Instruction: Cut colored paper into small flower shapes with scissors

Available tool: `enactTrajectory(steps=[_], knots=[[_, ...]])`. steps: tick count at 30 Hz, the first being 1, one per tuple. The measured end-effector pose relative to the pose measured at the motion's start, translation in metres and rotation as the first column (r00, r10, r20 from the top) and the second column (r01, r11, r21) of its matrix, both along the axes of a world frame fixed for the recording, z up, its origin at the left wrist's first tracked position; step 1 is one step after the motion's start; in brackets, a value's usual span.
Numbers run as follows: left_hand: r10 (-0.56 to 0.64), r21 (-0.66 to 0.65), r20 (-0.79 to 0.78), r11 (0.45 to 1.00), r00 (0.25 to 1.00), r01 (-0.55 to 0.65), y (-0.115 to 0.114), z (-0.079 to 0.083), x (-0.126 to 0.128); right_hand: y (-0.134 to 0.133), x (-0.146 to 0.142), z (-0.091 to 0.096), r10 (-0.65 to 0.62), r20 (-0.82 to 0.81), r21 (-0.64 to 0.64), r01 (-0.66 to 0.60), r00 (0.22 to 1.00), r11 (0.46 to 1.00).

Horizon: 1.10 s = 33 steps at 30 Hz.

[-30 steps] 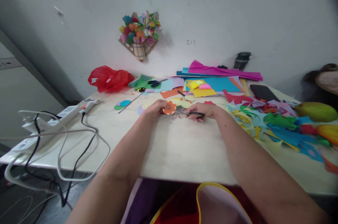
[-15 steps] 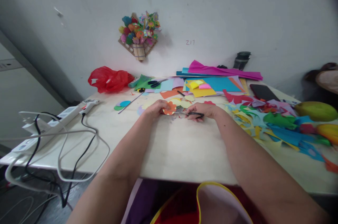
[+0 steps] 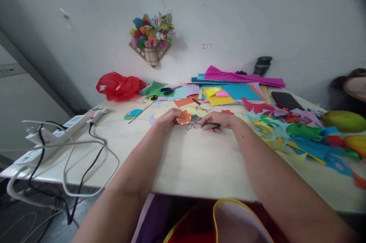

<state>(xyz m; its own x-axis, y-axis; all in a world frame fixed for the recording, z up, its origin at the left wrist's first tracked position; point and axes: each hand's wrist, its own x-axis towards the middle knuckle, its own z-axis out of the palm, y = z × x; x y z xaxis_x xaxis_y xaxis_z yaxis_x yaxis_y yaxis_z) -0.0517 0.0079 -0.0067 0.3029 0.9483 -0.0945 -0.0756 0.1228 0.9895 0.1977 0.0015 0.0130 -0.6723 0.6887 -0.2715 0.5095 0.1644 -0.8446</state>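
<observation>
My left hand [image 3: 168, 116] pinches an orange flower-shaped paper cutout [image 3: 183, 117] just above the table. My right hand [image 3: 219, 119] is closed round the black handles of a pair of scissors [image 3: 208, 124], whose blades point left into the cutout. Both hands rest near the middle of the pale table [image 3: 194, 159]. Small paper bits lie under the blades, and round pastel paper pieces [image 3: 200, 112] lie just behind the hands.
Stacked coloured paper sheets [image 3: 228, 90] and a second pair of scissors [image 3: 168, 90] lie at the back. Paper scraps [image 3: 300, 136] cover the right side, near a black phone [image 3: 286, 100]. A red plastic bag [image 3: 118, 85] sits back left; power strips with cables [image 3: 57, 136] lie at left.
</observation>
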Motion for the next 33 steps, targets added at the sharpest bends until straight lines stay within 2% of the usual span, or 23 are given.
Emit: enactTrajectory(steps=[12, 23, 33], knots=[[0.059, -0.008, 0.007, 0.998, 0.998, -0.059, -0.0022, 0.0016, 0.0023, 0.0039, -0.0009, -0.0031, -0.016, -0.017, 0.006, 0.016, 1.0, 1.0], [0.035, -0.004, 0.001, 0.999, 0.999, -0.035, 0.0022, -0.0046, -0.0005, 0.0017, -0.0019, 0.0002, 0.001, -0.014, 0.0, -0.001, 1.0, 1.0], [0.024, -0.007, 0.015, 1.0, 1.0, -0.023, -0.0035, 0.0011, 0.0019, 0.0058, 0.0001, -0.0031, 0.025, -0.013, 0.016, -0.025, 1.0, 1.0]])
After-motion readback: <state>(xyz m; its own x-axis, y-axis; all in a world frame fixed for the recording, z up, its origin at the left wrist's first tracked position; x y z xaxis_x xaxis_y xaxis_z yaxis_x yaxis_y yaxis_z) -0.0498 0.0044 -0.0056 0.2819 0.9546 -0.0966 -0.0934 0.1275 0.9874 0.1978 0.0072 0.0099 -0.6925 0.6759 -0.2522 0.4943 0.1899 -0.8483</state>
